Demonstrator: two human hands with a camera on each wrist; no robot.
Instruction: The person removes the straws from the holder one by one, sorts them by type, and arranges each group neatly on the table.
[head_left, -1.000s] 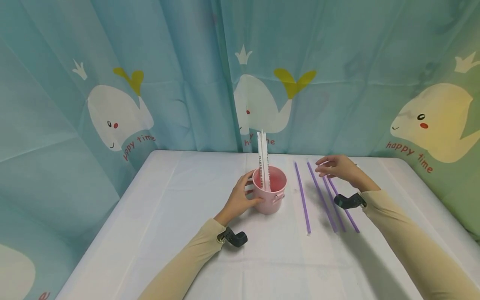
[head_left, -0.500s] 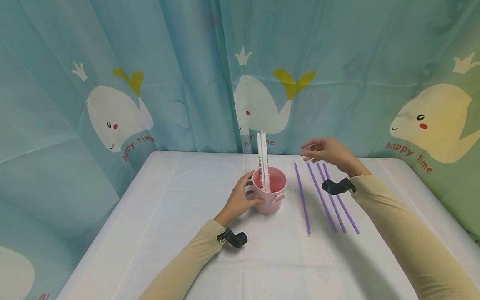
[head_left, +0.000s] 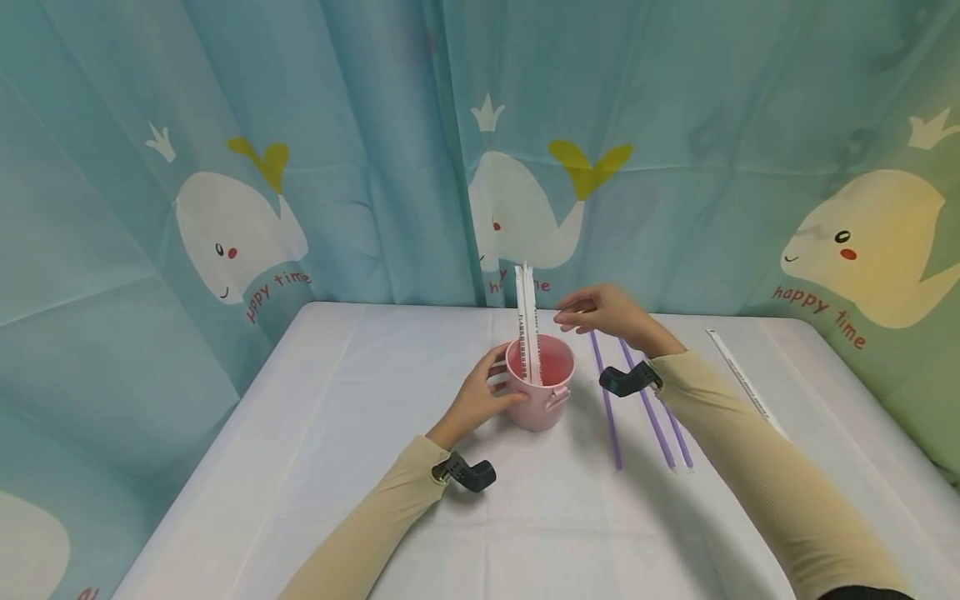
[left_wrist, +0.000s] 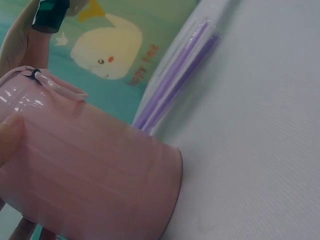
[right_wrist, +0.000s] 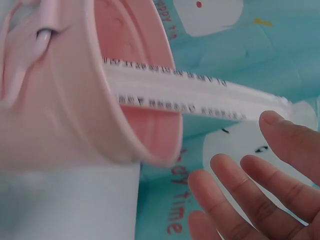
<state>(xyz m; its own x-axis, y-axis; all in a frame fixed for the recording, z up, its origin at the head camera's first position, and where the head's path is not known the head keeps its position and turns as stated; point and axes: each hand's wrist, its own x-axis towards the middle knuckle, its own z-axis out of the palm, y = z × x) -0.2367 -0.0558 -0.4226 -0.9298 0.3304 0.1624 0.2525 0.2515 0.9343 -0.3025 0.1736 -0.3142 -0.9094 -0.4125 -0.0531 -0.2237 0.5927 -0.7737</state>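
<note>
My left hand [head_left: 474, 403] grips a small pink bucket [head_left: 538, 410], fingers round its far left side and thumb at the front. In the left wrist view the thumb presses the wall of the bucket [left_wrist: 100, 160], which stands on the table. White printed paper-wrapped sticks, which look like straws [head_left: 527, 321], lean upright inside it and rise well above the rim. My right hand [head_left: 611, 315] hovers to the right of their tops, fingers loosely bent with nothing between them. In the right wrist view its thumb overlaps the upper end of the wrapped sticks [right_wrist: 200, 95].
Several purple straws [head_left: 611, 429] lie side by side right of the bucket, partly under my right arm. Another white wrapped stick [head_left: 738, 373] lies farther right, partly hidden by the sleeve. A whale-print curtain [head_left: 390, 167] hangs behind the white table [head_left: 360, 500].
My right hand has moved left from over the purple straws to beside the wrapped sticks, and the white stick at right has come into view. The left hand has stayed on the bucket.
</note>
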